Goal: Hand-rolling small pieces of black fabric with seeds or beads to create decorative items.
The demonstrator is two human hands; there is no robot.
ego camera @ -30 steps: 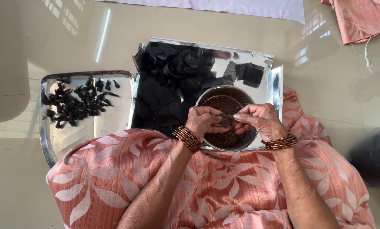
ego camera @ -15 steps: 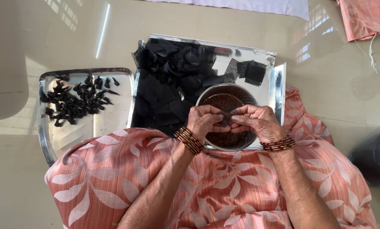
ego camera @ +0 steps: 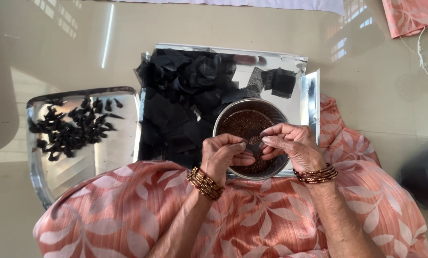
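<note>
Fingertips (ego camera: 267, 139) of both hands pinched together on a small dark square (ego camera: 256, 141) over the steel bowl (ego camera: 276, 111) of brown seeds (ego camera: 245, 123); left hand (ego camera: 223, 155) and right hand (ego camera: 292, 145) curled inward, wrists bangled, resting above the lap; apparently partway through: many twisted black bundles (ego camera: 68, 131) already on the steel tray (ego camera: 108, 153); large pile of black squares (ego camera: 185, 95) still unused on the foil sheet (ego camera: 300, 64).

No packages, labels, signs or screens anywhere (just trays, bare floor)
</note>
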